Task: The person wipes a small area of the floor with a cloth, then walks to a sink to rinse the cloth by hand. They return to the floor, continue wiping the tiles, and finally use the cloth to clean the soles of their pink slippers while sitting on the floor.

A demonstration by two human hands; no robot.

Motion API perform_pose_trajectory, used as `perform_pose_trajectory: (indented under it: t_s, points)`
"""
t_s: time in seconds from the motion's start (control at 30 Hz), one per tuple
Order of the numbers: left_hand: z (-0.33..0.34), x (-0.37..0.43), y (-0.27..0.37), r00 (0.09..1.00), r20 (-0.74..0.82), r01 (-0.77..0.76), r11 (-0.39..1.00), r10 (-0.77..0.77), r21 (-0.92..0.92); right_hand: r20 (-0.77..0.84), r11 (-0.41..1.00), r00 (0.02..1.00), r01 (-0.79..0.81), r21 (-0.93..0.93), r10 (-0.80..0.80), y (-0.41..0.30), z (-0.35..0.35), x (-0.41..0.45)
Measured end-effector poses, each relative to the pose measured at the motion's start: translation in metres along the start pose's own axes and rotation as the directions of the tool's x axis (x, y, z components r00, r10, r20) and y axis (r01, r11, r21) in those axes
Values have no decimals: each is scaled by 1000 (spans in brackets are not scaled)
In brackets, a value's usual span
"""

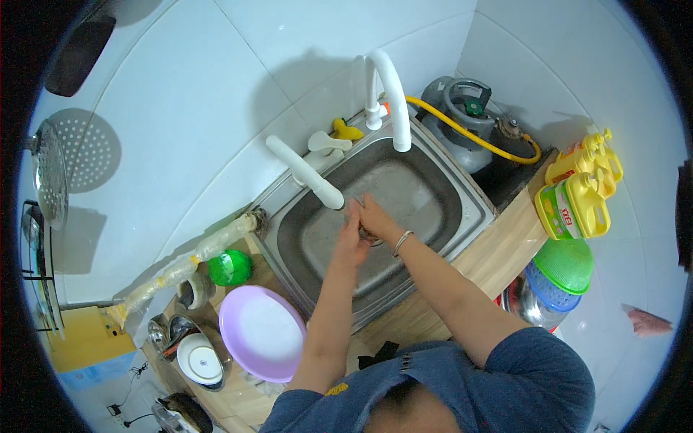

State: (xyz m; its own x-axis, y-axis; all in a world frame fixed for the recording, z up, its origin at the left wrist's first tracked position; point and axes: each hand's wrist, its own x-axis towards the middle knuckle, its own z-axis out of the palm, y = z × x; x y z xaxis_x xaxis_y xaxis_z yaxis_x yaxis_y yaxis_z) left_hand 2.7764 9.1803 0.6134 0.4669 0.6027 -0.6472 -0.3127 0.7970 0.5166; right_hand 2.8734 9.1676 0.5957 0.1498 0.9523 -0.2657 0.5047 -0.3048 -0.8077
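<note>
Both my hands meet over the stainless steel sink (433,200), just beside the spout end of the lower white faucet (308,174). My left hand (353,235) has its palm turned inward, with its fingers against my right hand (376,218). A silvery bracelet (402,243) circles my right wrist. Near my palms a small dark patch shows; whether it is an object or the drain behind cannot be told. A taller white faucet (398,103) arches over the back corner of the sink.
A purple basin (262,333) and a bowl with white dishes (200,360) stand left. A green ball-like object (230,267) lies beside a plastic-wrapped pipe (178,270). A gas cylinder (468,124) with a yellow hose (465,132) stands back right, near yellow detergent jugs (574,205) and a green colander (566,265).
</note>
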Motion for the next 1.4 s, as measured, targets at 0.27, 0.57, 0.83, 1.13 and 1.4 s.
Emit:
perform_pose_trajectory:
  t_s: [0.27, 0.57, 0.83, 1.13, 1.4]
  points:
    - [6, -3, 16, 968, 199, 110, 971, -153, 211, 437, 172, 896, -418, 892, -85, -4, -27, -4]
    - [14, -8, 27, 995, 91, -86, 695, 30, 713, 381, 371, 921, -383, 846, 81, -23, -16, 2]
    - [11, -6, 14, 897, 295, -430, 498, 329, 753, 315, 428, 944, -324, 844, 93, -18, -9, 5]
    - [-29, 17, 22, 921, 290, -336, 156, 260, 929, 23, 995, 1000, 10, 103, -12, -27, -7, 13]
    - [-29, -26, 47, 994, -87, 13, 749, 60, 663, 30, 989, 998, -53, -137, 57, -49, -30, 3]
